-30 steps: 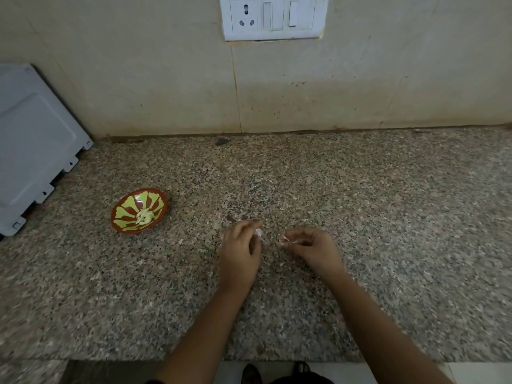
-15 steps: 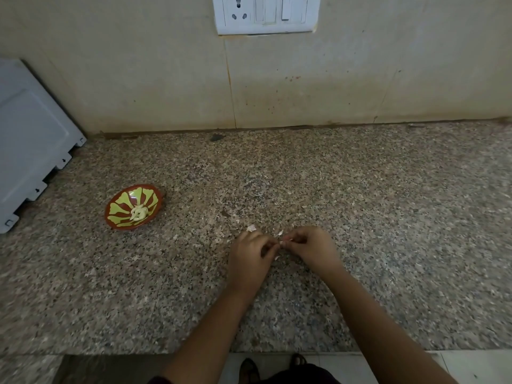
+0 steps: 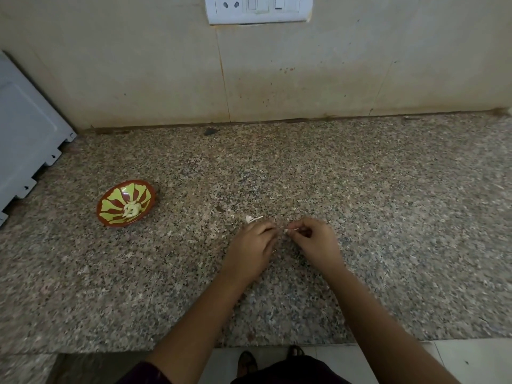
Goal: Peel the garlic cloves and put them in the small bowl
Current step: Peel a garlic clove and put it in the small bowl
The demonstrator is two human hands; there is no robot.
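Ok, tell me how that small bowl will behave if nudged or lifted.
The small bowl looks shallow and flared, so a nudge at the rim may tip it. Holding only a few peeled cloves, it is probably light. On the smooth granite counter it could slide easily.

A home kitchen, it seems: a speckled granite countertop (image 3: 360,189) runs left to right against a stained, beige tiled wall (image 3: 138,65), with a white socket-and-switch plate (image 3: 259,8) set in that far wall. A white appliance (image 3: 25,134) stands at far left. A small painted bowl (image 3: 116,195) on the counter holds peeled garlic cloves (image 3: 132,209), and pale floor tiles (image 3: 471,361) show nearest
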